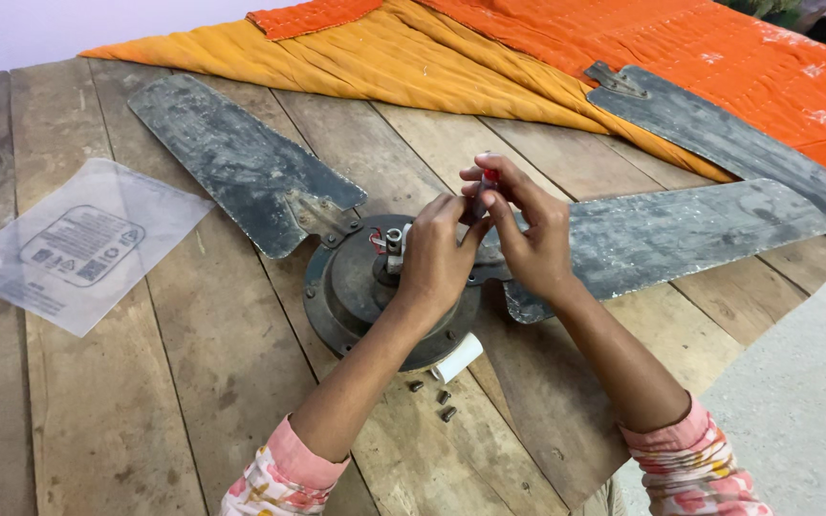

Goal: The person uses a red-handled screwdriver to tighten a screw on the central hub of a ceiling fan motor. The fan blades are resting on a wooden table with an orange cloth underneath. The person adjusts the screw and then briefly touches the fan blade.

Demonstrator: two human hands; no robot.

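Observation:
A dirty grey ceiling fan motor (351, 291) lies on a wooden table (126, 401), with one blade (231, 158) fixed at its upper left and another blade (681, 234) reaching right. My left hand (437, 258) rests over the motor hub, fingers pinched near a small metal part. My right hand (528, 234) holds a thin screwdriver with a red handle (490, 177), tip pointing down toward the hub. Red wires (378, 239) show at the shaft.
A third loose blade (728, 134) lies on orange and yellow quilted cloth (451, 57) at the back. A clear plastic bag (78, 244) lies at left. Several small screws (437, 394) and a white cylinder (458, 358) sit near the motor's front rim. Grey floor is at right.

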